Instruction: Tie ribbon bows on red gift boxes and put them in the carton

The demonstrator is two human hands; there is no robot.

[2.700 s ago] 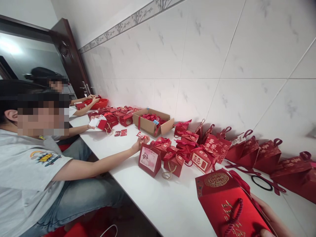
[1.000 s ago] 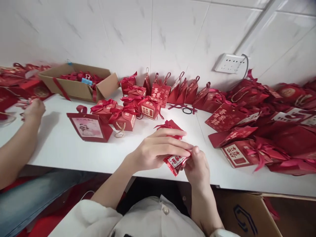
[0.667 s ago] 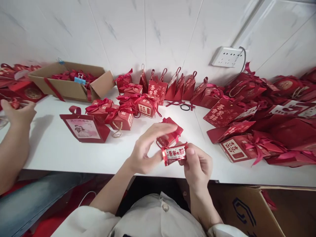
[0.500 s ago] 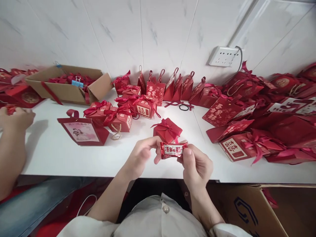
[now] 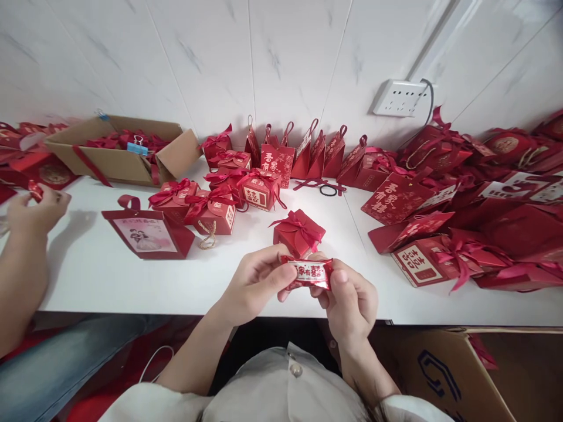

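A small red-wrapped candy (image 5: 311, 272) with a white printed label is held above the table's front edge. My left hand (image 5: 254, 287) pinches its left end between thumb and fingers, the thumb covering part of the label. At the other end, my right hand (image 5: 350, 299) grips the wrapper, thumb on top and fingers curled behind. Just beyond the candy stands a red gift box (image 5: 299, 232) tied with a ribbon bow, partly behind my fingers.
A cardboard tray (image 5: 118, 167) of red ribbons sits at the back left. Red bow-tied boxes (image 5: 215, 212) and a picture-fronted bag (image 5: 147, 234) are left of centre; more boxes (image 5: 422, 261) pile up right. A co-worker's hand (image 5: 35, 211) holds something red. An open carton (image 5: 444, 375) stands below.
My left hand has closed its thumb onto the candy's left end, and the candy has tilted slightly. The co-worker's hand has moved a little to the right.
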